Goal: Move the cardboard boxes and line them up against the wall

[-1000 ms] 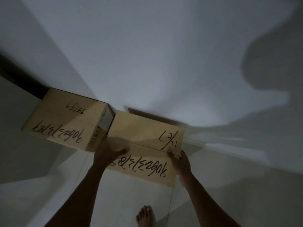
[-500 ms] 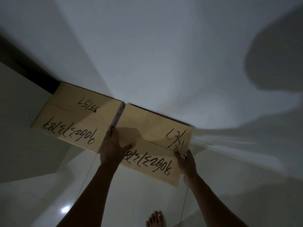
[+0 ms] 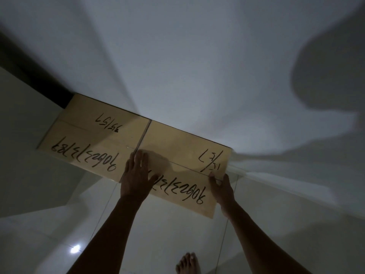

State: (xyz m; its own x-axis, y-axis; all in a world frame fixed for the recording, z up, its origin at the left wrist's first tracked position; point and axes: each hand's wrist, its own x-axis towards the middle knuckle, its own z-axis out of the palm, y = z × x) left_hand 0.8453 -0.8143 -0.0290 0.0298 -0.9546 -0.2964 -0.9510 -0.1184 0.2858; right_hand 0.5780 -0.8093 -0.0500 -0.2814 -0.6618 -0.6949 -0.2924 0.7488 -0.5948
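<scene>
Against the wall [image 3: 197, 76], two boxes touch side by side. My left hand [image 3: 136, 175] presses flat, fingers spread, on the right box [image 3: 183, 151]; my right hand [image 3: 222, 186] grips its 3 o'clock edge.

Two tan scrawled cardboard boxes [image 3: 94, 135] [image 3: 183, 165] sit flush, side-by-side against the wall [image 3: 197, 66].

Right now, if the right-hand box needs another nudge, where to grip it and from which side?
Probably the right-hand box is best taken at its two near corners, from the floor side. Its far edge sits at the wall and its left end abuts the left box, so only the near and right sides are free. The left hand and right hand sit there now.
</scene>
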